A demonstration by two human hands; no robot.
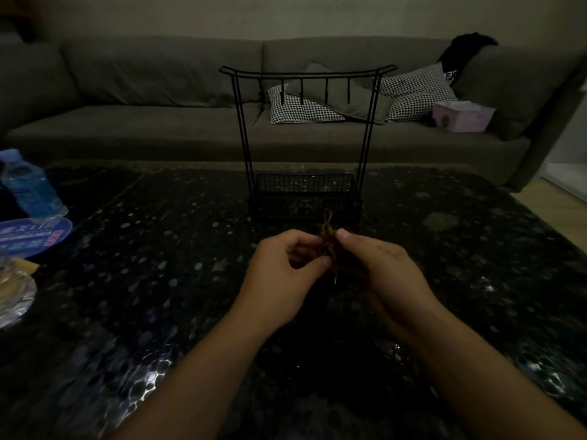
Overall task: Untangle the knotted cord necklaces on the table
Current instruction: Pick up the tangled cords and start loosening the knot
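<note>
A knotted bundle of brown cord necklaces [328,241] is held up above the dark speckled table [158,265], between both of my hands. My left hand [282,271] pinches the bundle from the left with thumb and fingers. From the right, my right hand [381,268] grips it with thumb and forefinger at the top. A small loop of cord sticks up above the fingers, and a thin end hangs down below them. The room is dim, so single strands cannot be told apart.
A black wire jewellery stand [305,138] with hooks and a mesh basket base stands just behind my hands. At the left edge are a blue water bottle [30,185], a blue packet [31,235] and a foil dish [12,300]. A grey sofa [158,106] with checked cushions lies beyond the table.
</note>
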